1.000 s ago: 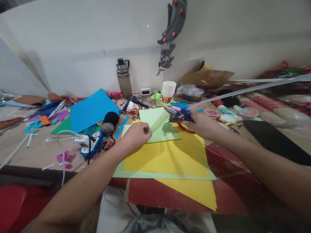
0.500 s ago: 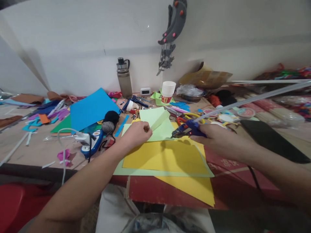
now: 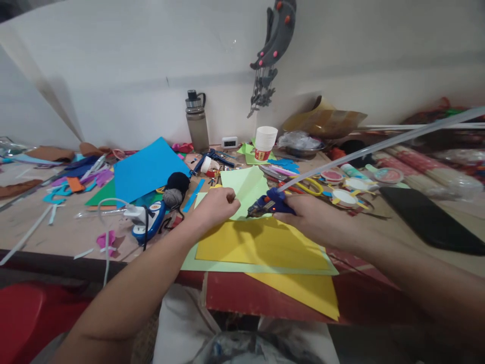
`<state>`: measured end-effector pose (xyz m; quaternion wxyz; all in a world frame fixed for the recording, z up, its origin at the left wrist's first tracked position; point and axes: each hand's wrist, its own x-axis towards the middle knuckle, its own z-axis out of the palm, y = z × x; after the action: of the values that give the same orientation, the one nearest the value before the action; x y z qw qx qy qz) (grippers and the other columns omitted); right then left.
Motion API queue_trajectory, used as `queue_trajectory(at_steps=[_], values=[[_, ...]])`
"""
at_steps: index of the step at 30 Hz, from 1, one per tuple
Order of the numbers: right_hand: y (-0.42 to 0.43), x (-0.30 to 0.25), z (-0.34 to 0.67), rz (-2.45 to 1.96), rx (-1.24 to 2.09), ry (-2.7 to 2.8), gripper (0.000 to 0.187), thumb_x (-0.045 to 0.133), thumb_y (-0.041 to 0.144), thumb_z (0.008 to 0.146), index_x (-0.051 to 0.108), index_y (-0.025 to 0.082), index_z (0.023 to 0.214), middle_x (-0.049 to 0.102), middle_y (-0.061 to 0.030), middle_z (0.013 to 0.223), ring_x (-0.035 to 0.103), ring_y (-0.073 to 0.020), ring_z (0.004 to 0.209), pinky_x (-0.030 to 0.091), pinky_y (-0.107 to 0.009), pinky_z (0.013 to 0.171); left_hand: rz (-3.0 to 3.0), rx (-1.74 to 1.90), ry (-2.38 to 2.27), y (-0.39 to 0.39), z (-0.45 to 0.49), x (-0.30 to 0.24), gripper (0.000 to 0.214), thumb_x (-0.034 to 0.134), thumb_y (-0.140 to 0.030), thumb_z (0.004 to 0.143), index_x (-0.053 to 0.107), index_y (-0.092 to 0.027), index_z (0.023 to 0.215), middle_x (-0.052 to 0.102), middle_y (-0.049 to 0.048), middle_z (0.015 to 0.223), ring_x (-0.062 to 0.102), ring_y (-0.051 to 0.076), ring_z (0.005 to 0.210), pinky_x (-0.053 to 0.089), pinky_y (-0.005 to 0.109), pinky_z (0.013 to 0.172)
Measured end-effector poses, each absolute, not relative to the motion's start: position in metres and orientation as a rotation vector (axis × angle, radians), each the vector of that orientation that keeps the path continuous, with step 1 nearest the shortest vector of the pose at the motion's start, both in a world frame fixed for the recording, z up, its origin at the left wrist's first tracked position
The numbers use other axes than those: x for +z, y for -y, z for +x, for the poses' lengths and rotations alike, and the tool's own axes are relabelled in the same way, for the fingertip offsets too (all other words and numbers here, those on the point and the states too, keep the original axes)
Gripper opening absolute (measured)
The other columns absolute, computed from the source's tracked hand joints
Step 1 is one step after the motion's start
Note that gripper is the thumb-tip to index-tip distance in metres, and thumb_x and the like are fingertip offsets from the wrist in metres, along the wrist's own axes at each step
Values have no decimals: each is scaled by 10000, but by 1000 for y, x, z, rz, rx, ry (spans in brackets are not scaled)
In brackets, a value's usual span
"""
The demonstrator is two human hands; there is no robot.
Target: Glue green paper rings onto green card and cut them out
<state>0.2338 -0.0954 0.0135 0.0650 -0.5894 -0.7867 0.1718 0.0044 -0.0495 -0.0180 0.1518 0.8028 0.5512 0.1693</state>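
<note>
My right hand [image 3: 316, 212] grips a blue glue gun [image 3: 271, 202] with a small red light on its side. A long translucent glue stick [image 3: 364, 151] juts up and right from its back. The nozzle points left, down at the lower part of a light green paper sheet [image 3: 246, 179]; whether it touches cannot be made out. My left hand [image 3: 222, 206] is closed at the sheet's left side, fingertips pinched on the paper and partly hidden. Beneath lie yellow sheets [image 3: 261, 247] and another light green sheet [image 3: 227, 269].
Behind stand a water bottle [image 3: 197, 124], stacked paper cups [image 3: 265, 144] and a small clock [image 3: 229, 143]. Blue paper [image 3: 147, 169], yarn balls [image 3: 178, 183] and a power strip [image 3: 151, 222] lie left. Yellow-handled scissors [image 3: 314, 186], paper discs [image 3: 344, 197] and a black slab [image 3: 428, 217] lie right.
My right hand has brought the glue gun left along the light green sheet, closer to my left hand. The sheet's raised flap looks lower. My left hand stays nearly in place.
</note>
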Motion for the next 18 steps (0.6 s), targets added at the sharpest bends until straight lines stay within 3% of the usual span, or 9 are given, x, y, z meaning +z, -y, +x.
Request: queue_trajectory(at_steps=[7,12,18], values=[[94,8,205,-1613,592,2365,230,508,371,854,629,175,874,676,-88,865,586,-187,715,351,-256,563,2273,504,-1542,49,2,-9,204,473,-221,719,428,-182,524,450,-17,536,407,123,557,250,276,525],[91,4,226,-1705,595,2337,260,493,406,860,625,183,875,680,-82,848,595,-198,704,368,-261,561,2229,518,-1527,49,1,-10,164,479,-214,714,499,-176,556,516,-10,568,439,123,566,286,270,537],[72,3,259,-1883,353,2251,282,474,417,870,619,178,911,679,-122,884,616,-239,766,391,-281,595,2188,492,-1546,51,3,-11,145,489,-219,713,598,-171,631,613,19,646,512,144,632,335,263,578]])
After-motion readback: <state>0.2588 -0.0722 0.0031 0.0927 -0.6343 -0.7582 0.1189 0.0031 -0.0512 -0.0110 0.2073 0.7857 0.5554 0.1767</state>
